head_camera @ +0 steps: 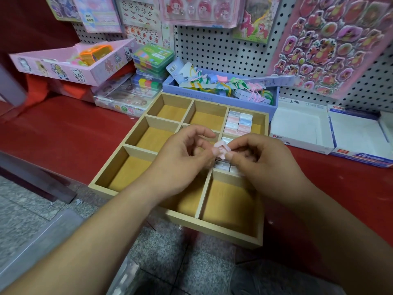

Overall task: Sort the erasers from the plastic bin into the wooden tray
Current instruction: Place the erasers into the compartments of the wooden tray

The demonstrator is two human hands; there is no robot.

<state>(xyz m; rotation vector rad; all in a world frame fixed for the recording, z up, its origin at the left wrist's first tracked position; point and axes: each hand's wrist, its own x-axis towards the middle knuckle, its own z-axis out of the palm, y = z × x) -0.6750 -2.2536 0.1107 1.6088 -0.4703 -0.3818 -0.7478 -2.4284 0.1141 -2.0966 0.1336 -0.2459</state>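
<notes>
Here both hands, left hand [182,154] and right hand [261,160], pinch the pink eraser [221,150]; probably light and slightly soft, best held by its edges

My tray [225,233] sits on the red shelf [63,128], near corner past its edge. Behind it lie a purple box [212,97], 2 white boxes [297,126] at right, packets [121,99] at left.

Pink eraser [221,150] pinched between left hand [182,158] and right hand [258,160] above wooden tray [221,229].
</notes>
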